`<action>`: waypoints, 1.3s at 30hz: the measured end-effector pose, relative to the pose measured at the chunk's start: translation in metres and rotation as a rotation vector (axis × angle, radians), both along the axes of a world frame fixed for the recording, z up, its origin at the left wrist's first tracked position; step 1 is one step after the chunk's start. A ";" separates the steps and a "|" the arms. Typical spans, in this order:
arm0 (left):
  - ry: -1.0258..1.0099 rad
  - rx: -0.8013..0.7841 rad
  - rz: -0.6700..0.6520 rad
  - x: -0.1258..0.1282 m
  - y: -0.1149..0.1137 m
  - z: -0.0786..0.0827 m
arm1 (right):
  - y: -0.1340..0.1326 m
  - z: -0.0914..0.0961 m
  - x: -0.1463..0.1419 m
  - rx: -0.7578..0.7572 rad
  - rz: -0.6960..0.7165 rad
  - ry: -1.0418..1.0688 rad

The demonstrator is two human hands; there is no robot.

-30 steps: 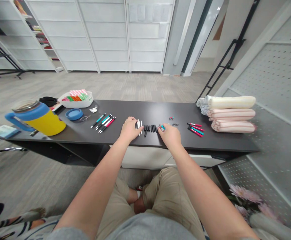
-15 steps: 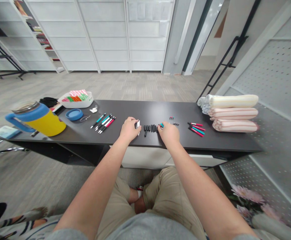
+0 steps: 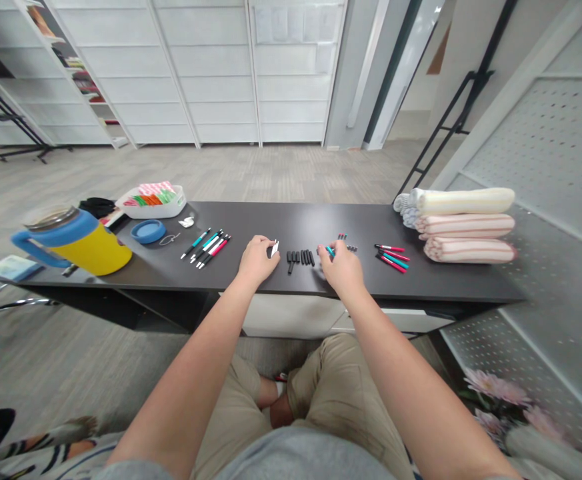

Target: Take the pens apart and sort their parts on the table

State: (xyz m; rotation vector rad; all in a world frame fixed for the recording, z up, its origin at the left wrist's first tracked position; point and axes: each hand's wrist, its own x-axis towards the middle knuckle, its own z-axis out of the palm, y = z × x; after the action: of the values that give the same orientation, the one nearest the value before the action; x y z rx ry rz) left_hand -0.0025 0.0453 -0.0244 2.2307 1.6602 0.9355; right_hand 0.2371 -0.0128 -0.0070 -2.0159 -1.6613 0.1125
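Observation:
My left hand [image 3: 259,259] is closed around slim white pen parts [image 3: 275,248] at the desk surface; its fingers partly cover them. In my right hand [image 3: 341,264], a short teal pen barrel [image 3: 329,251] is pinched between thumb and fingers. Between the two hands lie several short black pen grips [image 3: 305,257] in a row, one of them set lower. Small red and teal pen pieces [image 3: 341,237] sit just beyond my right hand, with small dark-and-silver bits [image 3: 352,249] beside its fingers. Further right is a loose group of pink and teal pen barrels [image 3: 393,258].
Several whole pens [image 3: 207,248] lie left of my left hand. Farther left are a blue lid [image 3: 149,231], a yellow-and-blue mug [image 3: 88,243] and a white basket [image 3: 173,208] of colourful packets. Rolled towels [image 3: 465,227] are stacked at the right end of the black desk [image 3: 281,217].
My right hand has shifted slightly right, away from the black grips, and the teal barrel shows more clearly. My left hand stays nearly in place, with fewer white parts visible.

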 end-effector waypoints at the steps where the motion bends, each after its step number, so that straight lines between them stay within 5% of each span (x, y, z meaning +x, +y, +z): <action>1: -0.005 0.001 0.002 0.000 0.000 0.000 | -0.002 0.000 0.004 0.018 0.010 0.045; 9: -0.101 -0.010 0.013 -0.002 0.004 -0.005 | -0.026 -0.005 0.048 0.044 0.034 0.165; 21: -0.238 -0.035 0.000 -0.003 0.003 -0.002 | -0.019 0.017 0.098 -0.268 0.115 -0.350; 30: -0.219 -0.039 0.000 -0.005 0.003 0.000 | 0.023 0.064 0.086 -0.549 0.308 -0.575; 39: -0.240 -0.055 0.004 -0.004 0.000 0.003 | 0.045 0.078 0.078 -0.642 0.353 -0.646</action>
State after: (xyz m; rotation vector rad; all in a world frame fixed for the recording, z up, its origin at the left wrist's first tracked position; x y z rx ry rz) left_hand -0.0065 0.0450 -0.0212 1.9911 1.5637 1.0952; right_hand 0.3149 0.0322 0.0708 -2.3328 -2.6559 0.1408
